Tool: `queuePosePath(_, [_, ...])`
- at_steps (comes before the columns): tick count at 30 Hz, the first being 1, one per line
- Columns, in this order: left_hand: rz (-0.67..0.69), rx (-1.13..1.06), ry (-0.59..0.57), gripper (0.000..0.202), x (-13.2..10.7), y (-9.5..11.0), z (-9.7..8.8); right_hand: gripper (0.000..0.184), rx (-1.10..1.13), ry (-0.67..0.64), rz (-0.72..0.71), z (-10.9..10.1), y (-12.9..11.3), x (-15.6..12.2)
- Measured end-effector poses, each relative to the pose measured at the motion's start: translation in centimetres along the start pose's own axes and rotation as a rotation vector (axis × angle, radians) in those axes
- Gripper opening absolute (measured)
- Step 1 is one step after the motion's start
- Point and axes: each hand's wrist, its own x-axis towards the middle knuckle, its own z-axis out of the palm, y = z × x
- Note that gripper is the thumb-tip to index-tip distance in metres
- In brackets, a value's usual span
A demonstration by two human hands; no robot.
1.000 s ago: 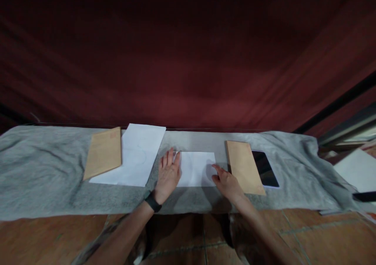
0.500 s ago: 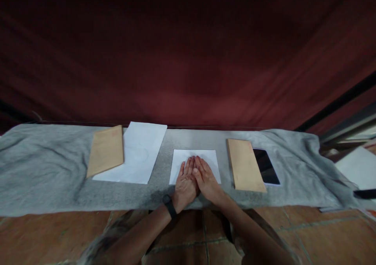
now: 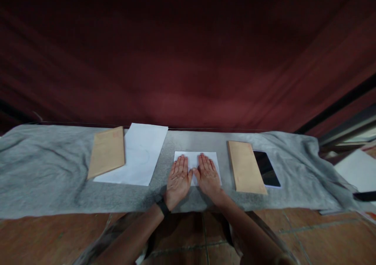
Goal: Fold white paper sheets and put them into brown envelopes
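Observation:
A small white sheet of paper (image 3: 193, 158), perhaps folded, lies on the grey cloth in front of me. My left hand (image 3: 178, 179) rests flat on its left part, fingers stretched out and pointing away from me. On the right part lies my right hand (image 3: 208, 177), also flat with the fingers extended. The two thumbs almost meet over the middle of the paper. Both palms hide much of the sheet, and neither hand grips anything. A dark watch (image 3: 162, 205) is on my left wrist.
Left of me, a brown envelope (image 3: 107, 152) overlaps larger white sheets (image 3: 143, 151). To the right, another brown envelope (image 3: 246, 166) partly covers a dark-screened tablet or phone (image 3: 266, 169). Grey cloth (image 3: 199, 139) covers the long surface, with a dark red curtain (image 3: 188, 81) behind it.
My hands were close together with the fingers touching at the middle of the paper. They have now spread apart, the left hand outward to the left and the right slightly to the right.

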Motion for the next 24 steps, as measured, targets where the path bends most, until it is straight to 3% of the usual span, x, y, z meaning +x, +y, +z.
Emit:
queuePosePath(9, [-0.067, 0.121, 0.052, 0.067, -0.1, -1.1, -0.4, 0.068, -0.117, 0.115, 0.073, 0.4, 1.4, -0.6])
queuePosePath(19, [-0.094, 0.209, 0.083, 0.063, -0.6, -2.0, -1.0, 0.072, -0.188, 0.134, 0.088, -0.2, 3.1, -1.7])
queuePosePath(24, [-0.055, 0.198, 0.073, 0.059, 0.5, -0.9, -1.1, 0.073, -0.197, 0.114, 0.103, -0.2, 3.1, -1.6])
